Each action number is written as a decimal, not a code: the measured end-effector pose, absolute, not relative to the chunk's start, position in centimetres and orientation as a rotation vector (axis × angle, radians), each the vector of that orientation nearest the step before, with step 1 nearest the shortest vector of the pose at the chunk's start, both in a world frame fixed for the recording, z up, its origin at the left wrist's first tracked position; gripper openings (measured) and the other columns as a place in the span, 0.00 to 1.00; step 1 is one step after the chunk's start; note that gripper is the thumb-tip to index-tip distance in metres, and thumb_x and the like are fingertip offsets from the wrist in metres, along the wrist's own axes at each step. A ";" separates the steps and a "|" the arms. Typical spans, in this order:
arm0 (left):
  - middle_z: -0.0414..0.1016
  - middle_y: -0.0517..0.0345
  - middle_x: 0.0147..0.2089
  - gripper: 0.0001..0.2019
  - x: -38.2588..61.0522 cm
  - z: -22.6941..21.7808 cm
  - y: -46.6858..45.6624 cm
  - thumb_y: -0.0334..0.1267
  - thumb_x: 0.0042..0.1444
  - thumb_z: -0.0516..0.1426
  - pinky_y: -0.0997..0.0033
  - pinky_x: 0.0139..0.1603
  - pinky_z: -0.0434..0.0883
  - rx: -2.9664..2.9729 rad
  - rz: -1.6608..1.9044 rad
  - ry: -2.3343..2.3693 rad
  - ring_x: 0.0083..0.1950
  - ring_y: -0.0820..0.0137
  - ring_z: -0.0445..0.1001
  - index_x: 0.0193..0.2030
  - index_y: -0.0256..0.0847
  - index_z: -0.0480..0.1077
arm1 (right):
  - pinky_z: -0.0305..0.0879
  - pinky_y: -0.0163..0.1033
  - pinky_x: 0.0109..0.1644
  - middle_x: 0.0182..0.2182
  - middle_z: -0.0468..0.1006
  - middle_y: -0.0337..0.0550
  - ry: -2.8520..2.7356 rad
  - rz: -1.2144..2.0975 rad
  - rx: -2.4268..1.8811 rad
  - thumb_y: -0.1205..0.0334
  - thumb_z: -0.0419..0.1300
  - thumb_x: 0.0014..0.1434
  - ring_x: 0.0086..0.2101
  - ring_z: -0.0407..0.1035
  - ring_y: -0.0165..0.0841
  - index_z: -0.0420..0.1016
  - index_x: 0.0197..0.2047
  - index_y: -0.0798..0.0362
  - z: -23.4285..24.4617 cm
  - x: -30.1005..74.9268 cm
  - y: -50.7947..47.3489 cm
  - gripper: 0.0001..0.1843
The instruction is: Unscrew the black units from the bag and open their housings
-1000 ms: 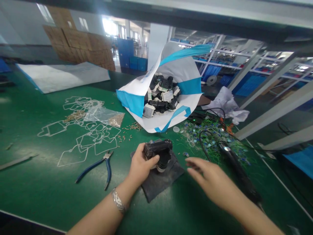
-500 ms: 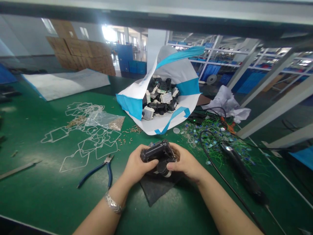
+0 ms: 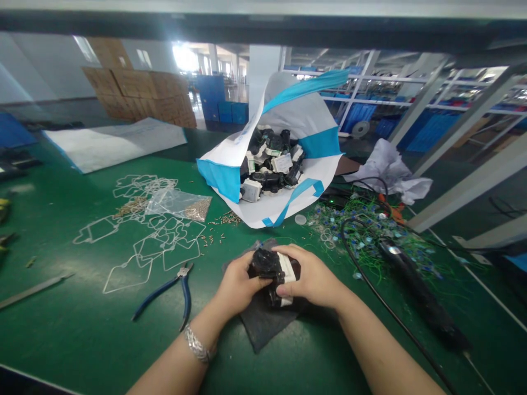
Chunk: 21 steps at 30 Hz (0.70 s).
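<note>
Between my two hands is a black plastic device with a white casing (image 3: 269, 264), its exact kind unclear. My left hand (image 3: 237, 283) is closed on its black side, thumb across the front. Around the white side my right hand (image 3: 312, 274) is closed, thumb on the near face. Under the device a dark grey cloth (image 3: 263, 326) lies on the green table (image 3: 222, 356). Left of my left hand, diagonal cutters (image 3: 183, 274) with blue handles lie with their handles spread. Beyond my hands, a white and blue bag (image 3: 269, 216) lies open, holding several similar black and white devices (image 3: 274, 164).
White looped seals (image 3: 164, 241), a clear bag of small screws (image 3: 181, 206) and loose screws (image 3: 212, 240) lie left. To the right are green wire scraps (image 3: 370, 219) and a black electric screwdriver (image 3: 415, 291) with its cable. A thin metal tool (image 3: 37, 291) lies far left.
The device has been turned in my hands, so its white casing now faces up on the right instead of the black cylindrical part. Both hands still hold it over the cloth.
</note>
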<state>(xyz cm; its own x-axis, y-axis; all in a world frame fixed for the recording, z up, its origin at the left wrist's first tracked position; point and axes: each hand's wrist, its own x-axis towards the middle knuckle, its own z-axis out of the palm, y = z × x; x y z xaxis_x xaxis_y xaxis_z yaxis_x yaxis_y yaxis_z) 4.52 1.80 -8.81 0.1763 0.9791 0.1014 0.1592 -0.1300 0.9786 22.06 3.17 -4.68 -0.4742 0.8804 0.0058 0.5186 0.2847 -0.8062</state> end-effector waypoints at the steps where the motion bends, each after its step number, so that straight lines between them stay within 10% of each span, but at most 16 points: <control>1: 0.75 0.55 0.38 0.14 4.4 -8.8 1.9 0.32 0.42 0.60 0.63 0.45 0.65 1.485 1.106 1.161 0.41 0.62 0.70 0.39 0.37 0.70 | 0.58 0.37 0.46 0.41 0.67 0.41 -2.105 1.015 -1.274 0.67 0.68 0.36 0.40 0.63 0.33 0.66 0.49 0.53 -4.7 22.2 3.3 0.34; 21: 0.75 0.58 0.29 0.18 3.4 -9.5 2.5 0.26 0.30 0.62 0.72 0.32 0.69 0.515 1.202 0.662 0.27 0.71 0.72 0.34 0.35 0.71 | 0.63 0.41 0.50 0.43 0.67 0.47 -1.798 1.422 -1.281 0.74 0.56 0.42 0.44 0.65 0.34 0.59 0.47 0.57 -6.1 25.9 5.0 0.26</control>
<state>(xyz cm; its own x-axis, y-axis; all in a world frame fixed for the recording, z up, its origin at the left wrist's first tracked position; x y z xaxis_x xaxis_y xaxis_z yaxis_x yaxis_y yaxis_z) 3.38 2.53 -9.48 0.2155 0.9576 -0.1911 -0.6735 0.2875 0.6810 25.87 4.99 -6.09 -0.4251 0.8916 -0.1561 0.3572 0.0068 -0.9340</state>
